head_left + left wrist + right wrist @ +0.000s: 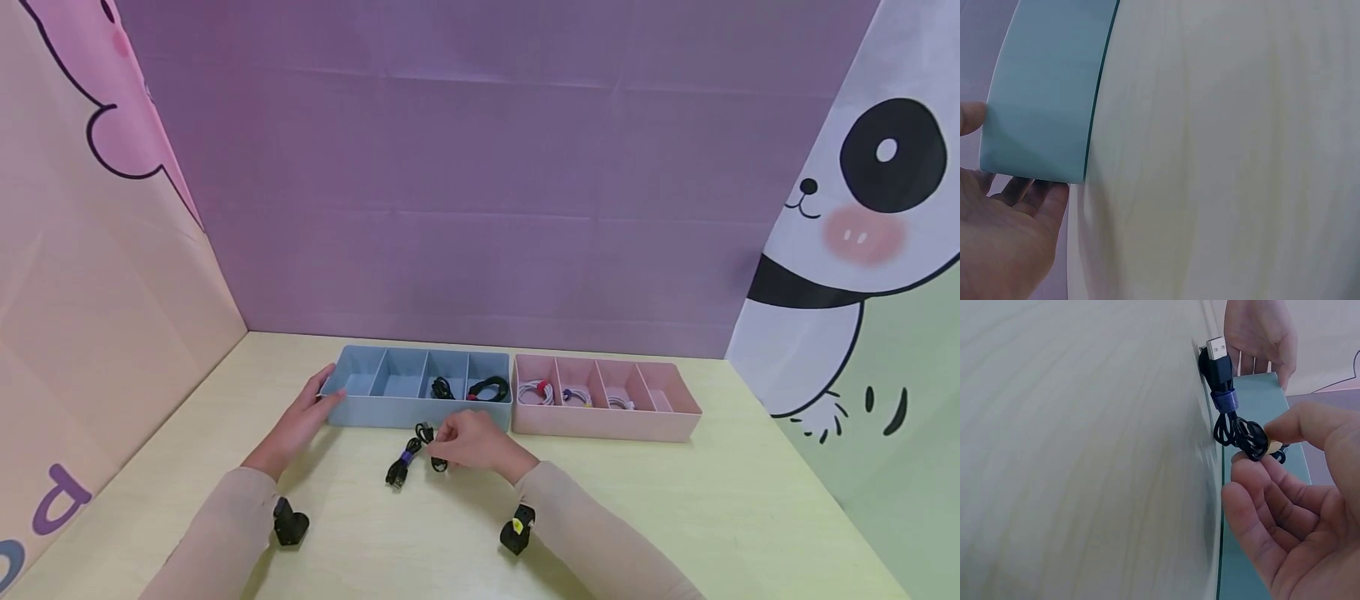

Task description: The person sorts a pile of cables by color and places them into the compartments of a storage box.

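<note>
While right grip (472,440) pinches looped black cable (438,465) | left grip (302,418) clasps blue box (397,412)

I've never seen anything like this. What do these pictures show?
No robot here: these are a person's bare left hand and right hand. The wide picture comes from a camera on the head; the other two from a small black camera on each wrist. On the pale, wood-grained table stand a long blue divided tray with coiled black cables in it, and a long pink divided tray with coiled white cables. The left hand holds the blue tray's end. The right hand's grip pinches a black cable bundle with a purple tie and silver USB plug; whether one cable or several is unclear.
</note>
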`<state>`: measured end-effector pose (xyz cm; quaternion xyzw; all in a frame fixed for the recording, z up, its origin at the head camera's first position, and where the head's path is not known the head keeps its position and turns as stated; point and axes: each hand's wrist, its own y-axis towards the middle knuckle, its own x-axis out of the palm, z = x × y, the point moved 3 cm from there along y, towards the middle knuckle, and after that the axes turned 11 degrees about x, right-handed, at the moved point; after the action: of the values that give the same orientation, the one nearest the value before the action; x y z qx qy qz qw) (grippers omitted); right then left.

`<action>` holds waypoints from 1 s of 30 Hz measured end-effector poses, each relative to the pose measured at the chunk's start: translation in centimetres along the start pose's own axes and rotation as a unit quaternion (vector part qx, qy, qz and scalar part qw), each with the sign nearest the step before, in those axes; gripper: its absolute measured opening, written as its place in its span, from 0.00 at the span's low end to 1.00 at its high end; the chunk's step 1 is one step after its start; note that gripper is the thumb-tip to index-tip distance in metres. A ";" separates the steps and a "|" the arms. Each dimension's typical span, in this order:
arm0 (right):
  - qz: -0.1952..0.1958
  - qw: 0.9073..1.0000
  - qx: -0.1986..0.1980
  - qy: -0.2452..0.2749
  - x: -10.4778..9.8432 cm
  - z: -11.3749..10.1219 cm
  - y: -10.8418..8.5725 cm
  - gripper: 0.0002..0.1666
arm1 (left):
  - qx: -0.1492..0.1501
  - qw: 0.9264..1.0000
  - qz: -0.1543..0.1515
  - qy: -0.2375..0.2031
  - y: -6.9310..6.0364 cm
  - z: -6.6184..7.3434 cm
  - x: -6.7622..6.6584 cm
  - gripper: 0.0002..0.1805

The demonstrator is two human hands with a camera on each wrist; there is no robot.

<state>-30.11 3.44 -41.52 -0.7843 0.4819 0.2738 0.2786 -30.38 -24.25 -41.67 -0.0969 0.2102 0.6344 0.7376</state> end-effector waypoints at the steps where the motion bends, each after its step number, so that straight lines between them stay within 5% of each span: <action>1: 0.001 1.000 -0.003 0.001 0.0 0.0 0.0 0.09 | -0.001 1.000 0.000 0.000 0.0 0.0 0.0 0.46; 30: 0.042 0.996 -0.066 0.034 -0.4 -0.9 -0.1 0.07 | 0.001 1.000 0.007 0.004 0.0 -0.1 0.0 0.45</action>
<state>-30.04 3.06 -40.58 -0.7887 0.5045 0.2902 0.1979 -30.43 -24.30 -41.71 -0.0977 0.2143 0.6388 0.7324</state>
